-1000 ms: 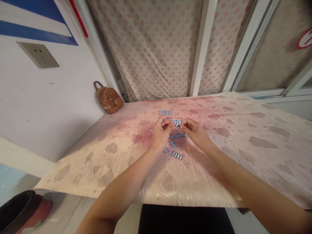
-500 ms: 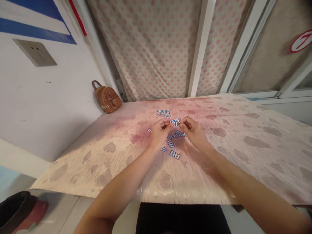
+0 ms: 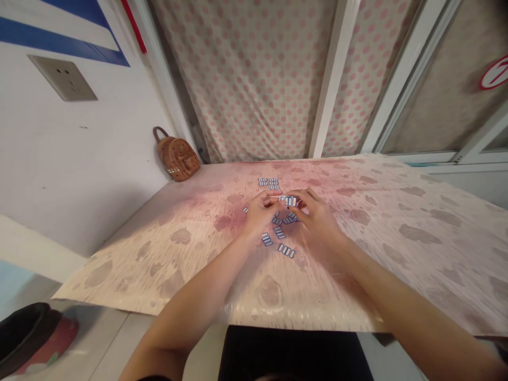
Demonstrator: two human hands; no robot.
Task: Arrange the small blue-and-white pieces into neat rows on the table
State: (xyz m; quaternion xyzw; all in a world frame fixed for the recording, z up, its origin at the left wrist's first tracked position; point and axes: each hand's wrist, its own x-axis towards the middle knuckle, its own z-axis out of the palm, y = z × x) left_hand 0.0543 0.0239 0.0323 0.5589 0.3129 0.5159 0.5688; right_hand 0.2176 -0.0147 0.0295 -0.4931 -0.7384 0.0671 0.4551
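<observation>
My left hand (image 3: 263, 210) and my right hand (image 3: 313, 207) are closed in pinches, facing each other just above the table. Between their fingertips they hold a few small flat blue-and-white striped pieces (image 3: 288, 201), which overlap; how many there are I cannot tell. Below my hands lie several similar loose striped pieces (image 3: 286, 250), scattered at different angles and partly covered by my fingers. Beyond my fingertips a small group of the same pieces (image 3: 269, 182) lies in neat rows.
A patterned cloth (image 3: 270, 293) covers the table. Against the left wall leans a small brown backpack (image 3: 178, 157). A polka-dot curtain (image 3: 262, 79) hangs behind the table. On the floor at lower left stands a dark-rimmed bin (image 3: 43, 338).
My fingertips have drawn closer together, and the held pieces now sit more squarely between them. My right fingers have closed further around them. The view has shifted slightly.
</observation>
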